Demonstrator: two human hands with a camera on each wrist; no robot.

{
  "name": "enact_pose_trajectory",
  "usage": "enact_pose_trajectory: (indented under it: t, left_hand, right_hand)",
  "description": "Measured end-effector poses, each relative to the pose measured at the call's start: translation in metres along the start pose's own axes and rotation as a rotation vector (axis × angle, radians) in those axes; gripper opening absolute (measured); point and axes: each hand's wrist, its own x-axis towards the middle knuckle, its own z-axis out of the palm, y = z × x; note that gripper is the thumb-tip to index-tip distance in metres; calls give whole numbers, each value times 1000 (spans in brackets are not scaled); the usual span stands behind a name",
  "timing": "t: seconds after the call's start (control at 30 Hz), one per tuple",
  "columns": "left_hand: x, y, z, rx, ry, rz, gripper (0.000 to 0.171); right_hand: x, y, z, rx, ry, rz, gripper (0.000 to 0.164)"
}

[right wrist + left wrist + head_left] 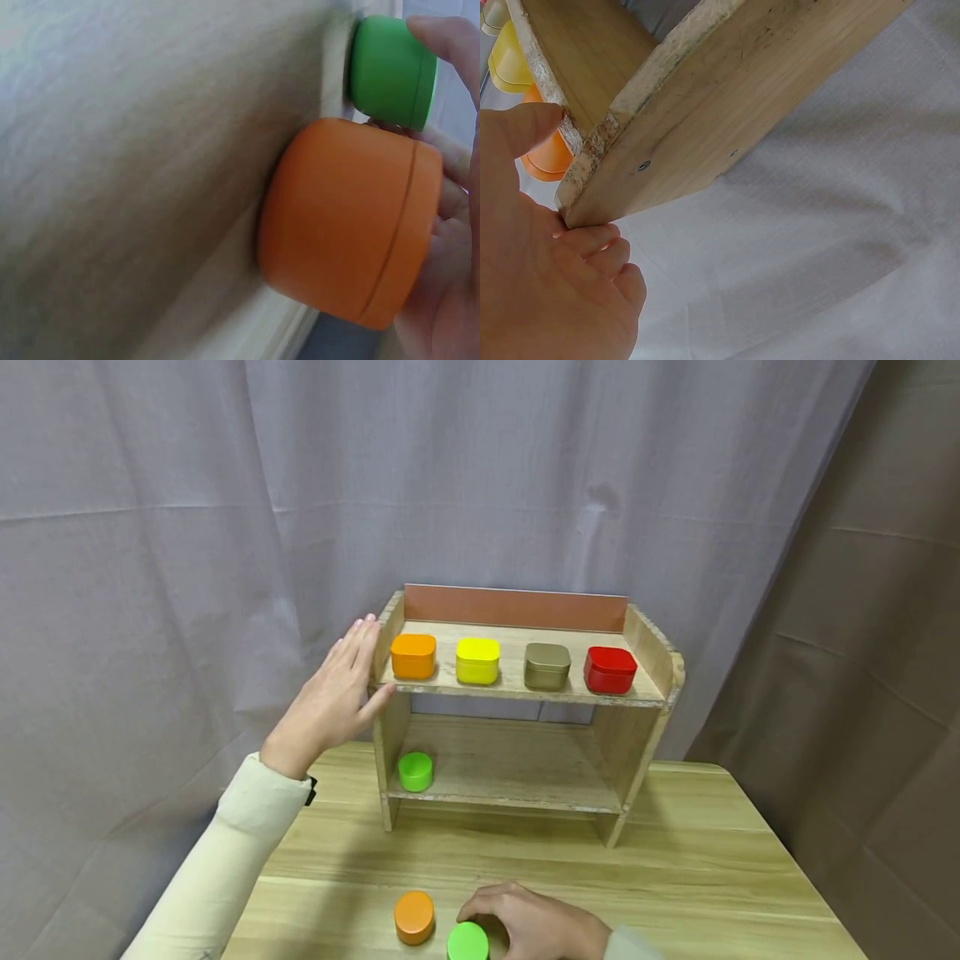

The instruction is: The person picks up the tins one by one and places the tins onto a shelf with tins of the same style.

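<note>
My left hand (337, 689) holds the left side panel of a small two-tier wooden shelf (517, 749). In the left wrist view, its thumb (536, 124) rests at the shelf's front edge and the fingers lie against the panel. Low in the head view, my right hand (543, 925) has its fingers round a green round container (467, 941). That green container (390, 71) shows between thumb and fingers in the right wrist view. An orange round container (414, 917) stands on the table left of it. Large and near the right wrist camera is an orange container (349, 221), hiding part of the hand.
On the upper tier stand an orange box (413, 657), a yellow box (477, 661), an olive box (547, 667) and a red box (610, 671). A green round container (416, 772) sits at the lower tier's left. Grey curtains (517, 468) hang behind the wooden table (697, 877).
</note>
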Motion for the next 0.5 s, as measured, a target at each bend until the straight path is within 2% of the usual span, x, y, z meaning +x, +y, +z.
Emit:
enact_pose_trajectory:
  t: [0.33,0.5]
  left_hand:
    - [0,1,-1,-2,-21,-10,86]
    - [-1,0,0,0,-14,-9,86]
  right_hand:
    - [2,0,6,24,-8,45,30]
    - [3,2,5,24,21,19,31]
